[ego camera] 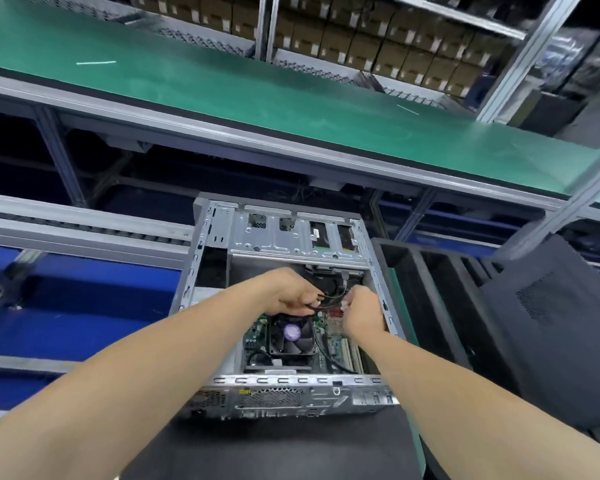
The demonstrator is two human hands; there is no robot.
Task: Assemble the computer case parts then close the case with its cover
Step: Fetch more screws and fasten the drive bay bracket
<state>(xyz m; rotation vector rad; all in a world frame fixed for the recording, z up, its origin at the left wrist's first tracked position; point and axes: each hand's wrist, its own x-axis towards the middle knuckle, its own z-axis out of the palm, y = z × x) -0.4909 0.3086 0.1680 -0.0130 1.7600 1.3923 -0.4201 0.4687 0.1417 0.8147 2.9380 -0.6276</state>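
Note:
An open grey metal computer case [201, 271] lies on its side in front of me, its inside facing up. Inside sit a motherboard with a black cooler fan [293, 336] and a silver drive cage [291, 233] at the far end. Both hands are inside the case, above the fan. My left hand [288, 292] grips a bundle of black cables [329, 301]. My right hand [362, 315] has its fingers curled round the same cables, near a red connector. The dark case cover [551, 327] leans at the right.
The case rests on a black mat [274, 448]. A black foam rack with slots [440, 289] stands right of the case. A green conveyor belt [222, 84] runs across behind, with shelves of cardboard boxes [378, 39] beyond. Blue bins [84, 306] are at the left.

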